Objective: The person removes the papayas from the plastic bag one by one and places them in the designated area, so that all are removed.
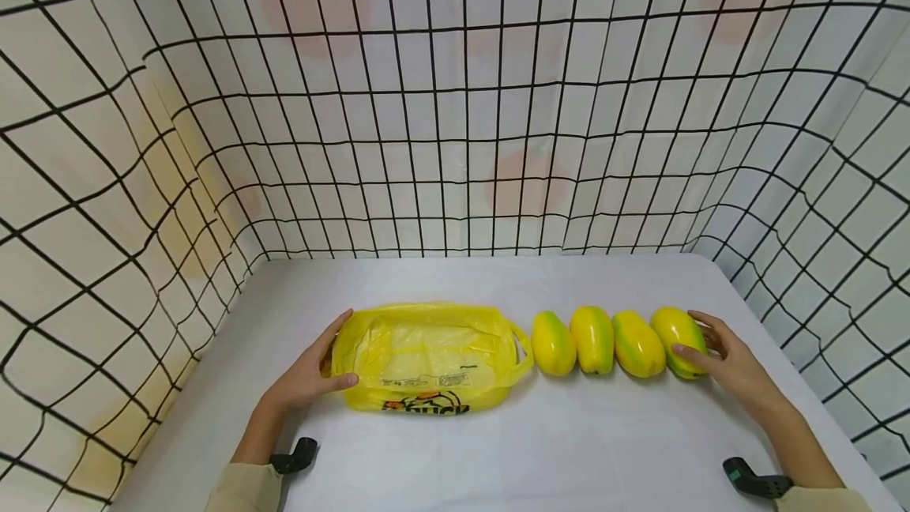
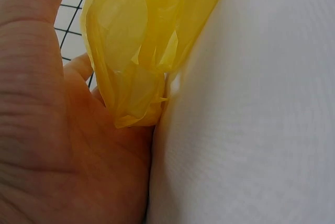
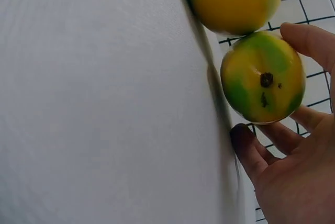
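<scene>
A yellow plastic bag (image 1: 490, 397) with black print lies on the white table, its mouth spread wide. My left hand (image 1: 306, 374) rests about its left end, thumb in front and fingers behind; in the left wrist view the crumpled bag end (image 2: 131, 93) lies against the palm. Several yellow-green mangoes stand in a row to the bag's right. At the rightmost mango (image 1: 675, 330) is my right hand (image 1: 732, 362), with thumb and fingers spread about its outer end. The right wrist view shows that mango (image 3: 246, 82) with fingers (image 3: 309, 41) touching it, not curled round it.
The other mangoes (image 1: 638, 344) sit side by side, the leftmost mango (image 1: 553, 344) next to the bag's handle (image 1: 526, 350). A black wire grid (image 1: 465, 141) over white cloth encloses the back and both sides of the table (image 1: 498, 464).
</scene>
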Action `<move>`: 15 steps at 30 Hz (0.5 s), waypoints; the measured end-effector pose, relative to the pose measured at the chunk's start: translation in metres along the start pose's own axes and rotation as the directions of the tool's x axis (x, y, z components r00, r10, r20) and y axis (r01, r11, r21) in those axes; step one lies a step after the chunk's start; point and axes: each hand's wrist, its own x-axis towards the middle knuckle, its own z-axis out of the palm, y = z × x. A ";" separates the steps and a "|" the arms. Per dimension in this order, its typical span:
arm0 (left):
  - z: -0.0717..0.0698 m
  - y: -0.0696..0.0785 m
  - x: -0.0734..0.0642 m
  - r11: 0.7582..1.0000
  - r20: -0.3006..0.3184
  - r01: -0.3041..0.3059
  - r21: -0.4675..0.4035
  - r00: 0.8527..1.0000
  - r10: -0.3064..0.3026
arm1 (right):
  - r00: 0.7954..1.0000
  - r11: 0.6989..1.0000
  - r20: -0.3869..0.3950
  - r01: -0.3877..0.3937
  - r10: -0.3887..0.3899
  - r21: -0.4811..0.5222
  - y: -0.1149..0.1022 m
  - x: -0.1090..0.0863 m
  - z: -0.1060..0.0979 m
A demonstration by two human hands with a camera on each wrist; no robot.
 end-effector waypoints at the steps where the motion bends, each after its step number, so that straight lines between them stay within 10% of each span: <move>1: 0.000 -0.001 0.000 1.000 0.000 -0.001 -0.002 1.000 0.001 | 1.000 1.000 0.002 -0.003 0.003 -0.005 0.000 -0.001 0.000; 15: -0.002 0.001 -0.001 1.000 -0.019 -0.001 0.032 1.000 0.001 | 1.000 0.998 0.016 0.023 -0.022 -0.050 -0.004 -0.002 0.002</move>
